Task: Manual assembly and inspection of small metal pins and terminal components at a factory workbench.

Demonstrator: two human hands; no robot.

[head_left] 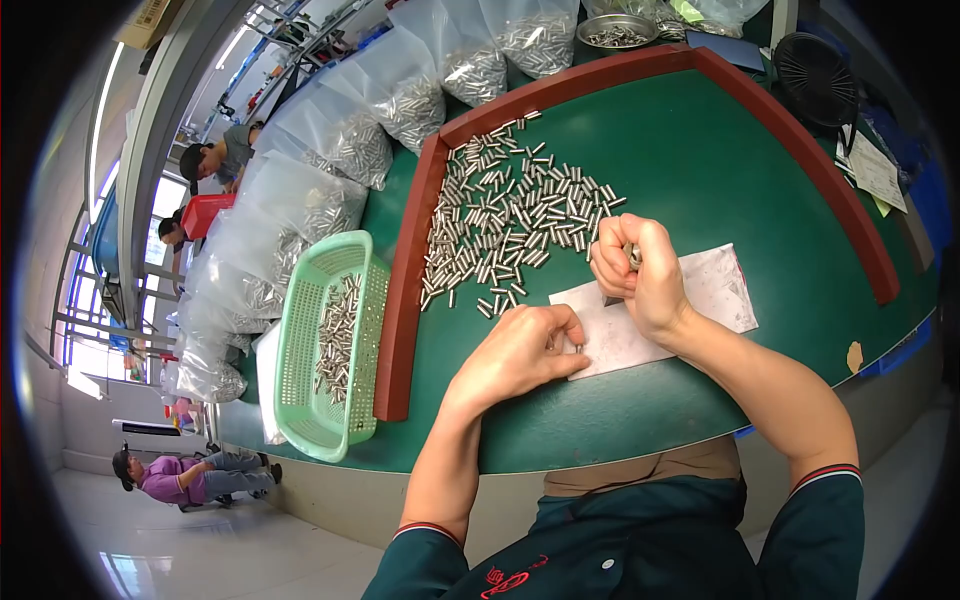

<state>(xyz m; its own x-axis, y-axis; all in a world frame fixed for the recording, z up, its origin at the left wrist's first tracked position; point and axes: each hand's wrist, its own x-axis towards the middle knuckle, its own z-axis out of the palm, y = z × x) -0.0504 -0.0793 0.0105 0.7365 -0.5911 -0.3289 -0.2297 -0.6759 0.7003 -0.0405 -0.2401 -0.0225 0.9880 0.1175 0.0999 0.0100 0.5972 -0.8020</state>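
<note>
A heap of small shiny metal cylinders (520, 215) lies loose on the green table top (700, 150). In front of me on the table is a white, smudged sheet (715, 285), paper or cloth. My left hand (515, 350) rests at the sheet's left end, thumb and fingers curled together; what they pinch is too small to make out. Over the sheet's middle, close to the heap, my right hand (645, 280) is closed in a fist. Something metallic shows inside its curled fingers, but its kind is mostly hidden.
Dark red wooden rails (408, 290) border the work area at left, back and right. Left of them stands a light green plastic basket (290, 370) holding more cylinders. Clear bags (405, 95) of metal parts line the far side. A black fan (815, 80) stands back right. Several people are beyond.
</note>
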